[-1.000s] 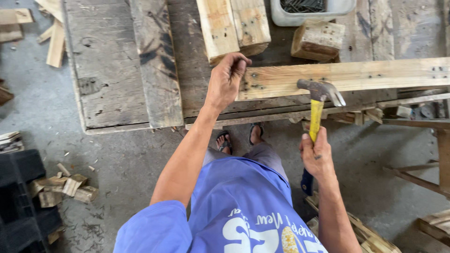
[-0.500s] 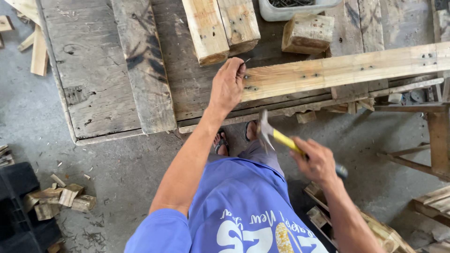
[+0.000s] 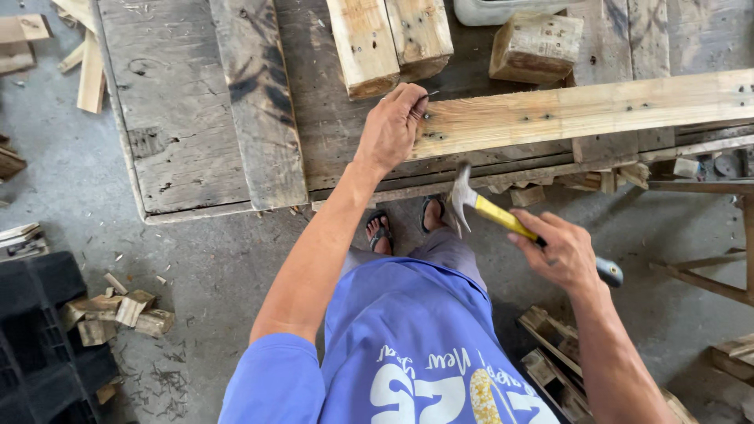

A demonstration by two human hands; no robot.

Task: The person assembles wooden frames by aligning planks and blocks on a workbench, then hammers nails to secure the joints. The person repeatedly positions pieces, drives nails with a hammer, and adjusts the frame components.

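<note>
Since half a second ago, our right hand (image 3: pixel 559 253) has kept the hammer (image 3: pixel 503 217) swung back, its steel head below the near edge of the workbench (image 3: pixel 181 118). This hand is wrapped tight around the yellow handle. Our left hand (image 3: pixel 393 126) pinches a nail (hardly visible) on the left end of the pale plank (image 3: pixel 581 110), which lies across the workbench.

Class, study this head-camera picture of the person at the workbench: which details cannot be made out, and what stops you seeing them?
- Whatever the left hand pinches at the plank's end: hidden by its fingers.
- Hammer grip: its middle is covered by the right hand.
- Grey tub: cut off by the top edge.
- Black crate: cut off by the left and bottom edges.
</note>
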